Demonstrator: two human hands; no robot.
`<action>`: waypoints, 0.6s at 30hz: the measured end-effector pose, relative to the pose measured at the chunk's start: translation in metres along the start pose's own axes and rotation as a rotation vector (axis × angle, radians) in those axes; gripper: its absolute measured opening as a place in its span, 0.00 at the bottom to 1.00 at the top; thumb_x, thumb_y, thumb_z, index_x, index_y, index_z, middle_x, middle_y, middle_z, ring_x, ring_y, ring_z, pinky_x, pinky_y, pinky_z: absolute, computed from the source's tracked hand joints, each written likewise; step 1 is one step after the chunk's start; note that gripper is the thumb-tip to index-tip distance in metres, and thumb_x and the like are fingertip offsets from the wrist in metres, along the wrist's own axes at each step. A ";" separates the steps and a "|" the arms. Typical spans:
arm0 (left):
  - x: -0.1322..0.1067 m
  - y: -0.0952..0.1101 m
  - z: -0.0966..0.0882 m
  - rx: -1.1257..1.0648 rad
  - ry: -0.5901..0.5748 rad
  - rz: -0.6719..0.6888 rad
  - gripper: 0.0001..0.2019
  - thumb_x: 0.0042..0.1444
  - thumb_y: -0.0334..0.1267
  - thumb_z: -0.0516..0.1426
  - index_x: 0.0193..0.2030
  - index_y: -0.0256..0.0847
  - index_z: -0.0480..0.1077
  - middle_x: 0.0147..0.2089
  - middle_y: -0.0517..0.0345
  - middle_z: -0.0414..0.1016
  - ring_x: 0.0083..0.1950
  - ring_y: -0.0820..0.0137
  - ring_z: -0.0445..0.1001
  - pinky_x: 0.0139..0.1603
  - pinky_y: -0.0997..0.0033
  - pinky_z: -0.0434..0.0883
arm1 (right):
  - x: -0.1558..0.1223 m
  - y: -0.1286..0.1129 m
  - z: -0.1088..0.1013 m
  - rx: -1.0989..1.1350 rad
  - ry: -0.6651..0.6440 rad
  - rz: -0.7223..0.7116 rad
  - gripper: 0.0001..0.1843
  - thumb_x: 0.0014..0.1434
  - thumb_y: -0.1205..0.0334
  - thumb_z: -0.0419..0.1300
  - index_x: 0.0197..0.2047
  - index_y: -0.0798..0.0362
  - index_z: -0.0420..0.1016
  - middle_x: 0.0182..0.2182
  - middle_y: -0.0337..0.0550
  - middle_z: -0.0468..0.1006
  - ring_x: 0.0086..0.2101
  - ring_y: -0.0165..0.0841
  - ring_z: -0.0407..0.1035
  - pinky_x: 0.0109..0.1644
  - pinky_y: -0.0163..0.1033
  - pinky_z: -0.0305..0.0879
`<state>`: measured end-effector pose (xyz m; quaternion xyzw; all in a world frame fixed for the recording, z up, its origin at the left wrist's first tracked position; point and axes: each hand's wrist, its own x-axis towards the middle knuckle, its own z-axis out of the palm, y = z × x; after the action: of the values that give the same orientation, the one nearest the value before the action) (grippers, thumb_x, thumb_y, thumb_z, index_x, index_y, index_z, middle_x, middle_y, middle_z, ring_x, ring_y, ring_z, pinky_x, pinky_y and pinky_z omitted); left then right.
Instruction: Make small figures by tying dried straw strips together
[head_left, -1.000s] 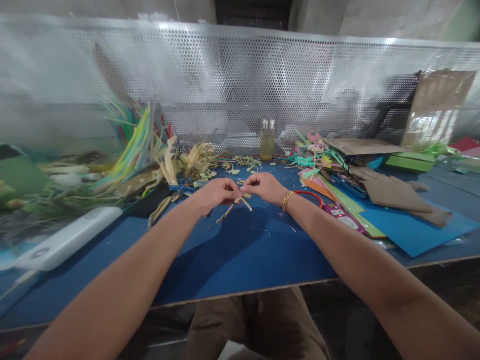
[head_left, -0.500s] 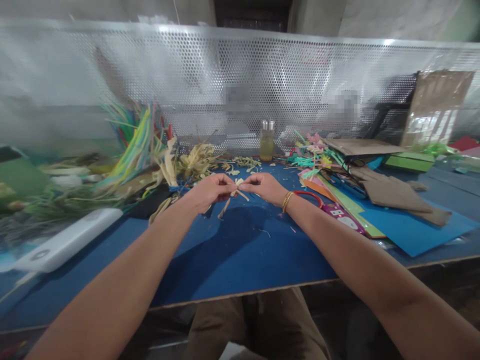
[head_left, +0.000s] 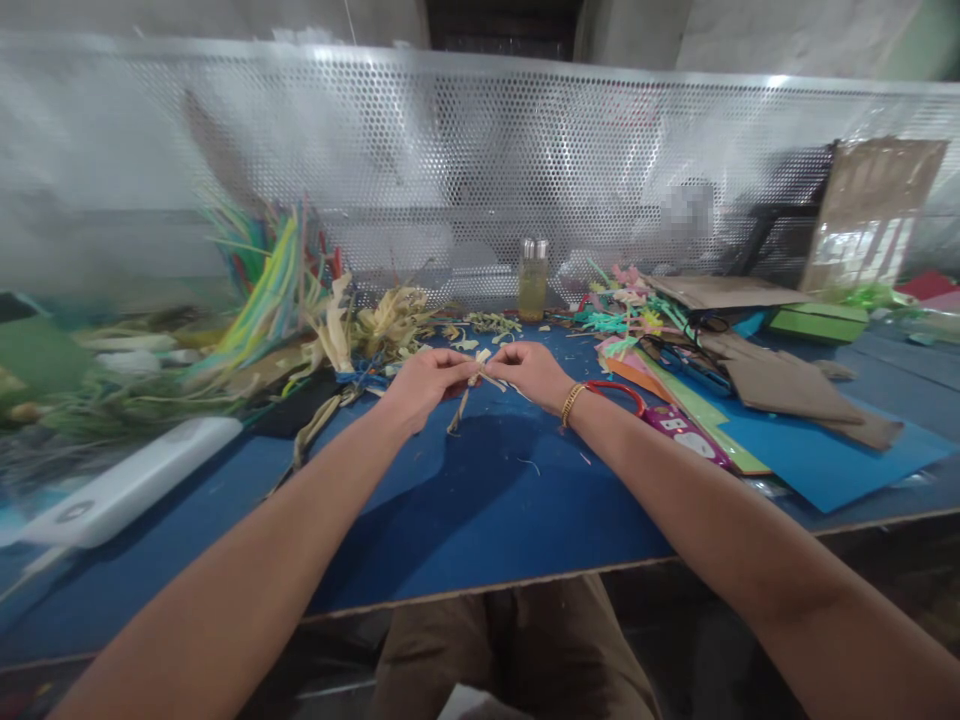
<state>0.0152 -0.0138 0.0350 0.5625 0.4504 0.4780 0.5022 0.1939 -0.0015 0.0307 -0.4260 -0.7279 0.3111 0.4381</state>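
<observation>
Pinched between my two hands above the blue tabletop is a pale dried husk strip, bunched or knotted at the fingers. My left hand grips it from the left with thumb and forefinger. From the right, my right hand holds it the same way, with a gold bracelet on the wrist. One end of the strip hangs down between the hands, and short pale ends poke out toward the right. The fingertips partly hide the bunched part.
Left are a dried husk bundle, colourful strips and a white power bank-like box. Right lie red-handled scissors, a purple case, cardboard and blue paper. A bottle stands before the perforated metal screen.
The husk strip has turned slightly between my fingers, and its hanging end has shifted a little to the right. Both hands keep their pinch on it.
</observation>
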 end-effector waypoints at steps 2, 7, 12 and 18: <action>0.000 0.001 0.000 0.008 0.003 -0.007 0.13 0.38 0.44 0.70 0.26 0.39 0.75 0.28 0.55 0.77 0.31 0.71 0.74 0.38 0.71 0.71 | 0.000 -0.001 -0.001 -0.026 0.000 -0.011 0.14 0.49 0.52 0.63 0.26 0.56 0.75 0.22 0.39 0.73 0.24 0.26 0.62 0.29 0.34 0.57; 0.000 0.000 -0.001 0.035 -0.002 -0.009 0.12 0.40 0.43 0.69 0.26 0.39 0.75 0.27 0.55 0.77 0.30 0.71 0.73 0.36 0.70 0.70 | 0.000 -0.001 -0.004 -0.059 -0.035 -0.019 0.15 0.49 0.51 0.63 0.27 0.56 0.77 0.24 0.40 0.75 0.26 0.27 0.64 0.30 0.34 0.58; -0.002 0.001 0.001 0.064 -0.036 -0.017 0.12 0.38 0.42 0.69 0.26 0.38 0.74 0.26 0.55 0.77 0.28 0.72 0.71 0.34 0.70 0.68 | 0.002 0.004 -0.004 -0.038 -0.021 -0.050 0.17 0.50 0.49 0.63 0.31 0.56 0.78 0.28 0.43 0.78 0.29 0.29 0.68 0.34 0.35 0.62; -0.003 0.001 0.002 0.042 -0.040 -0.041 0.15 0.39 0.46 0.69 0.29 0.38 0.73 0.28 0.56 0.77 0.29 0.72 0.73 0.36 0.70 0.69 | 0.002 0.002 -0.003 -0.029 0.024 -0.077 0.15 0.51 0.51 0.63 0.29 0.57 0.77 0.27 0.43 0.78 0.29 0.30 0.68 0.35 0.35 0.64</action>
<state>0.0163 -0.0171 0.0357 0.5731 0.4617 0.4467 0.5087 0.1966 0.0020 0.0308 -0.4076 -0.7430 0.2782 0.4521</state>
